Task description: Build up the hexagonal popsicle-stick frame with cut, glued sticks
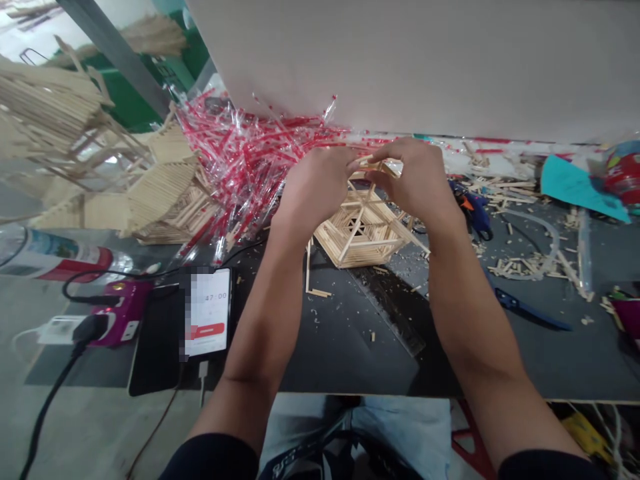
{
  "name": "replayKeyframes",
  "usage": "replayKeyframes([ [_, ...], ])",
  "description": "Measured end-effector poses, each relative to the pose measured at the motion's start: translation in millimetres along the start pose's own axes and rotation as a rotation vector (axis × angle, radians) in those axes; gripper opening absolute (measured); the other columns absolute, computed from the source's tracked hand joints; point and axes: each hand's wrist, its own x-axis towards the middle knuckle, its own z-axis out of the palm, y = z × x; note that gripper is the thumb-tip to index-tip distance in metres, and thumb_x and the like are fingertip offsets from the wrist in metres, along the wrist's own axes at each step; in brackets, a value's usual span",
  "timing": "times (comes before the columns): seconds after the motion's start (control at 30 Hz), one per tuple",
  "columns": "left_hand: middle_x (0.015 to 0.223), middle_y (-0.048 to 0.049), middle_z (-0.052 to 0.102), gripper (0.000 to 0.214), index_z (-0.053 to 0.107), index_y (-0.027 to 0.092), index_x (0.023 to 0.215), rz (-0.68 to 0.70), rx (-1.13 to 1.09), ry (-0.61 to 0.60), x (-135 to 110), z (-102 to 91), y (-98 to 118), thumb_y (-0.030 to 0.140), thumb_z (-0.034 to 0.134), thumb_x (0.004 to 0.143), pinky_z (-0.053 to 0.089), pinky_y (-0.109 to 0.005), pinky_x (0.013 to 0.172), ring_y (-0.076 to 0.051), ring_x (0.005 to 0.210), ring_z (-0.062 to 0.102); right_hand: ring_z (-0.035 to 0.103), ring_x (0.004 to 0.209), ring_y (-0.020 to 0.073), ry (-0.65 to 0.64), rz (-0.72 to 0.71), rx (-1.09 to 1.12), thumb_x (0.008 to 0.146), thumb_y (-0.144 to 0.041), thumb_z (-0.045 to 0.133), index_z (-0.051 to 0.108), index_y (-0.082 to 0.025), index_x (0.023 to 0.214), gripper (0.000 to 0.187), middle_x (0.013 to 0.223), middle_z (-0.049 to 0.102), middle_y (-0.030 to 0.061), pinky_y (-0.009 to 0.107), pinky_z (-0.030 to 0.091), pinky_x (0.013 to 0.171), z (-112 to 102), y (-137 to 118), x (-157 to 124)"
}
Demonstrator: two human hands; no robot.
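A six-sided model built of thin wooden sticks (356, 230) sits on the dark tabletop, its layered rings narrowing towards a small centre opening. My left hand (323, 183) is closed at the far left part of the model, its fingertips partly hidden behind the knuckles. Across from it, my right hand (415, 173) curls its thumb and fingers around sticks at the model's far edge. The fingertips of both hands nearly meet there. Below the model lies a clear ruler (393, 313), and a few joined sticks (315, 292) lie near its left side.
Red-and-clear plastic wrappers (250, 150) heap up behind. Larger stick models (160, 173) stand at left. A phone (210, 313) and purple power strip (123, 313) lie front left. At right are a blue glue gun (475, 213), blue-handled cutters (530, 310) and stick scraps (523, 263).
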Motion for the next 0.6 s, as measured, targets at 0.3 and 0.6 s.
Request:
replayKeyframes([
  [0.3, 0.113, -0.0108, 0.082, 0.033, 0.079, 0.025, 0.112, -0.060, 0.069, -0.068, -4.9, -8.2, 10.1, 0.028, 0.046, 0.114, 0.049, -0.037, 0.085, -0.030, 0.109, 0.074, 0.077, 0.113, 0.0363, 0.036, -0.014, 0.007, 0.089, -0.017, 0.083, 0.084, -0.024, 0.099, 0.013, 0.116, 0.085, 0.0117, 0.055, 0.057, 0.105, 0.5, -3.2, 0.2],
  [0.6, 0.089, -0.0066, 0.077, 0.029, 0.076, 0.026, 0.099, -0.062, -0.001, -0.040, -6.2, -10.0, 5.2, 0.025, 0.049, 0.111, 0.045, -0.036, 0.078, -0.026, 0.093, 0.071, 0.075, 0.113, 0.0389, 0.053, -0.071, 0.019, 0.091, -0.030, 0.081, 0.082, -0.025, 0.094, 0.006, 0.113, 0.083, 0.0132, 0.057, 0.054, 0.105, 8.2, 11.4, 2.8],
])
